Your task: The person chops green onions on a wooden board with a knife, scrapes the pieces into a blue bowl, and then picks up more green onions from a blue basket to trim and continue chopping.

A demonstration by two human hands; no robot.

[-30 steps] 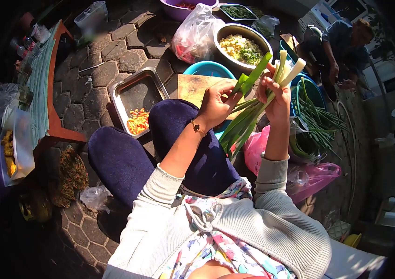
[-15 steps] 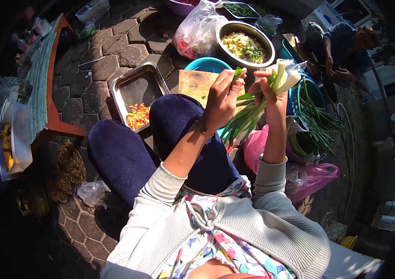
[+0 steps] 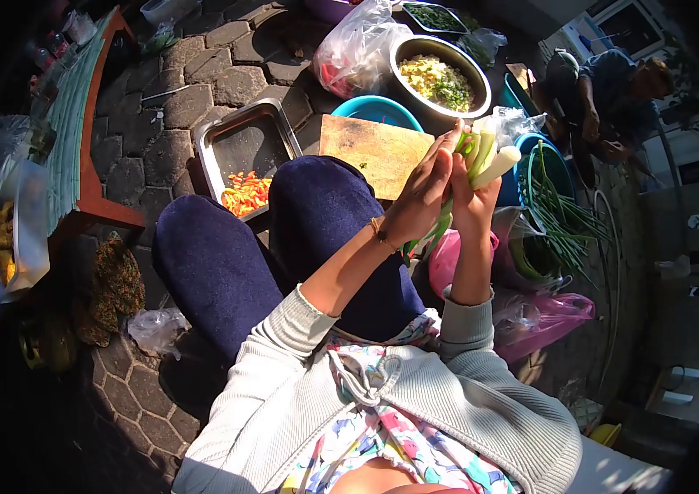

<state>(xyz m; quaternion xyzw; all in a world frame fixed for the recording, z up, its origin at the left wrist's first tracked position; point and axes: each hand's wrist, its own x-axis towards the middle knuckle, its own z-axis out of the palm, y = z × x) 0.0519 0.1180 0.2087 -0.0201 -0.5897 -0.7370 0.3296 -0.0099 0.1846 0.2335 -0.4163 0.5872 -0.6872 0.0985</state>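
Between my two hands is a bunch of spring onions [image 3: 493, 167], its thick white ends pointing up and to the right. My right hand [image 3: 473, 191] is wrapped around the bunch. From the other side, my left hand [image 3: 421, 198] closes against it, fingers together and pressed to the stalks. A few green leaves hang below the palms; most of their length is hidden by the hands. Just behind my left hand lies a wooden cutting board [image 3: 366, 152], resting over a turquoise basin [image 3: 378, 107].
A metal tray [image 3: 249, 140] holds chopped orange-red pieces. Beyond the board stand a steel bowl [image 3: 483, 90] of chopped vegetables and a plastic bag [image 3: 357, 49]. Long green stalks [image 3: 567, 206] spill from a blue tub at right, near pink bags [image 3: 547, 321]. Another person [image 3: 604, 99] sits at upper right.
My left hand has moved right, against my right hand and the bunch. The leaves, spread out downward before, are now mostly gathered behind the hands.
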